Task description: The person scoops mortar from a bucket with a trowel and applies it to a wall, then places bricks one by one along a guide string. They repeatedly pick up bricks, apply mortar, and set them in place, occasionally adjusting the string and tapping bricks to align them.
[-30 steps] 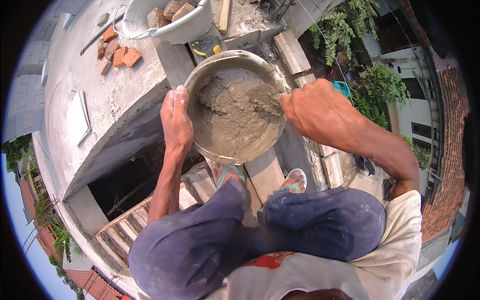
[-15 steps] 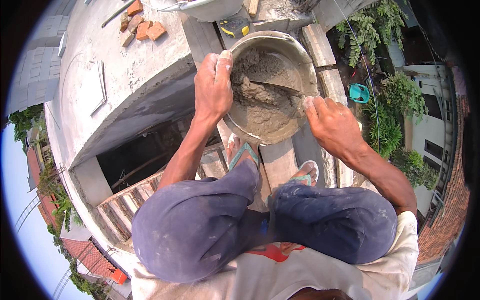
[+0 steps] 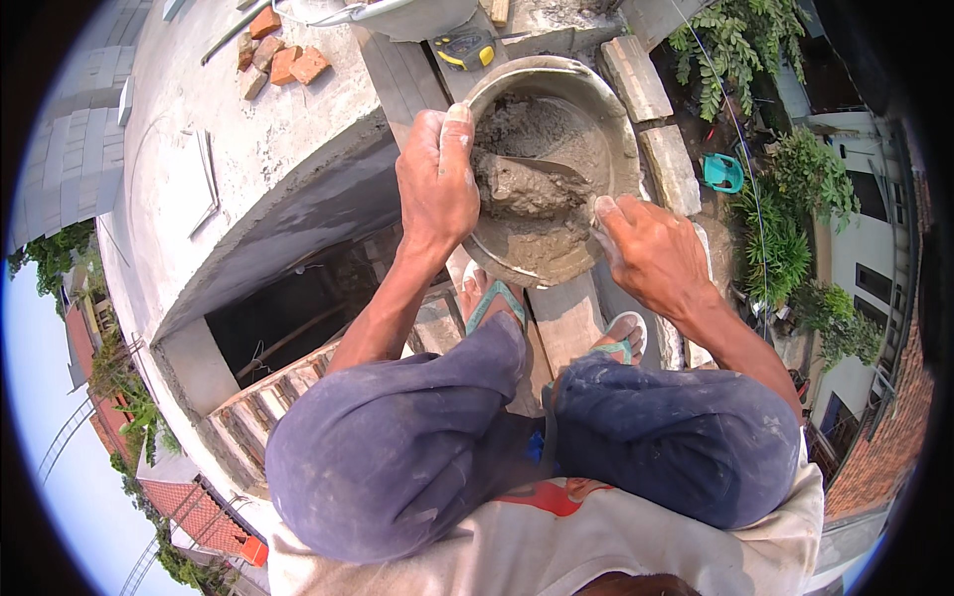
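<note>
One bucket (image 3: 618, 141) on my feed, mortar (image 3: 542, 240) inside. Left hand (image 3: 437, 181) clamping bucket's left rim, right hand (image 3: 656, 250) gripping trowel (image 3: 549, 167) near right rim. Since second ago, trowel's shifted mid-bucket, mortar heaped against it: turning's underway, imo.

Head-worn fisheye view, downward over the hands (image 3: 437, 184)

My right hand (image 3: 651, 246) hiding the trowel handle, mortar (image 3: 527, 191) partly covering its blade (image 3: 553, 168), white bucket (image 3: 417, 18) being cropped above
</note>
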The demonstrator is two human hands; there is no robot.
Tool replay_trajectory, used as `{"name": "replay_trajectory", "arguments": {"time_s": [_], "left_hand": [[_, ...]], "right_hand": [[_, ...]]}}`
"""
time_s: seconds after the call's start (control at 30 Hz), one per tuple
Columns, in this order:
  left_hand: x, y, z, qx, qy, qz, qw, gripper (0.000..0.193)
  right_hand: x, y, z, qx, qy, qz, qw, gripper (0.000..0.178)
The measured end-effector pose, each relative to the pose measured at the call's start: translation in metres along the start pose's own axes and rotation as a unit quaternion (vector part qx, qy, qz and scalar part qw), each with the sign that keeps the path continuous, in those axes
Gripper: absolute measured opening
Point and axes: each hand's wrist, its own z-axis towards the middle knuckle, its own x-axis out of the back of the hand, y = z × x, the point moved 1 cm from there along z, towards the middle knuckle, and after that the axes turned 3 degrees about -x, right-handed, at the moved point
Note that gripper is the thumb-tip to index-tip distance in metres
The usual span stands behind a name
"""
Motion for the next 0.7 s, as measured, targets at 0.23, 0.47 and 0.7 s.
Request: {"name": "replay_trajectory", "arguments": {"time_s": [0.23,0.47,0.7], "left_hand": [[-0.005,0.005,-0.002,-0.01,-0.005,-0.007,1.0,0.04],[0.006,0.007,-0.005,-0.005,0.018,-0.01,1.0,0.039],[-0.008,0.003,0.001,-0.02,0.023,-0.001,1.0,0.043]], "right_hand": [[0.011,0.022,-0.015,-0.173,-0.107,0.215,0.955,0.036],[0.019,0.028,-0.03,-0.124,-0.026,0.145,0.981,0.027],[0.008,0.0,-0.004,-0.071,-0.195,0.158,0.965,0.027]]}}
